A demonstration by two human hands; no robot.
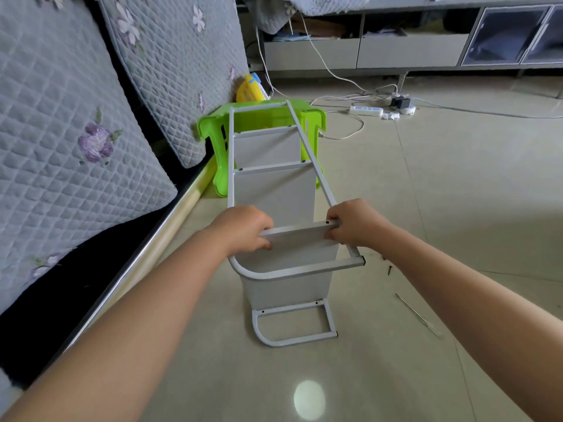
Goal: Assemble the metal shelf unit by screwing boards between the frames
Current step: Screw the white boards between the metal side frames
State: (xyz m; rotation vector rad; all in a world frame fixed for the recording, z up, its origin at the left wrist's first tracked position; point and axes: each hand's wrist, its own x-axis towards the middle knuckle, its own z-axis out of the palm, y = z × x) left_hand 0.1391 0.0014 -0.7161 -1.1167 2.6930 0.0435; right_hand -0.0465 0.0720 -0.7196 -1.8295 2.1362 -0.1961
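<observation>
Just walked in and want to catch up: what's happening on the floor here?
A person is putting together a white metal shelf unit lying on the tiled floor. The left hand and right hand each grip an end of the nearest board between the two frames. Two boards farther along sit in place. A green plastic stool stands behind.

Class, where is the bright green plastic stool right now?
In the head view, the bright green plastic stool stands on the floor at upper centre, behind the white metal shelf frame, beside the quilted grey cushion.

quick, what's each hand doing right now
Left hand: curled round the left end of the near board, holding it.
Right hand: grips the board's right end, at the frame.
</observation>
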